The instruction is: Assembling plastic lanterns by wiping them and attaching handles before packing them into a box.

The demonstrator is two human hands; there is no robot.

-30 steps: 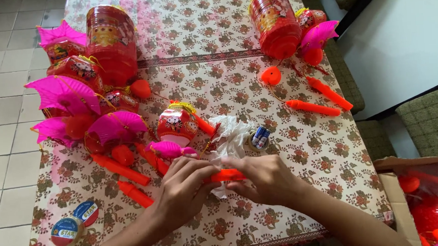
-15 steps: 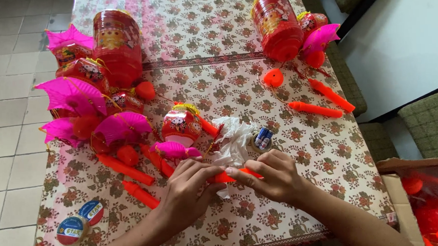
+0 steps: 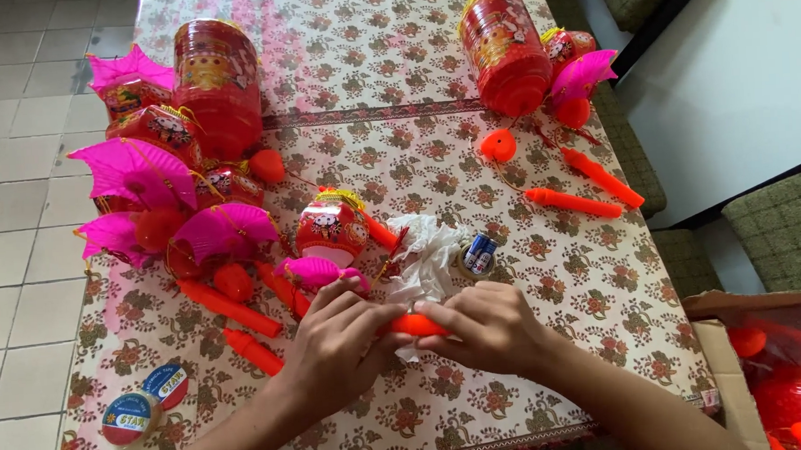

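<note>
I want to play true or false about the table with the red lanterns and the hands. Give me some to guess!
1. Both hands, left hand and right hand, hold one orange stick. True.
2. The two tape rolls sit right of the hands. False: they lie to the left, near the table's corner.
3. The tablecloth is plain blue. False: it has a brown flower pattern.
4. Pink paper fans lie on the left side. True.

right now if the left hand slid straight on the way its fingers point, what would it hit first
The left hand points up and right, fingers on the orange stick both hands hold. Straight on, it would probably meet the white crumpled plastic first, then the small battery roll; depth is hard to judge.
</note>
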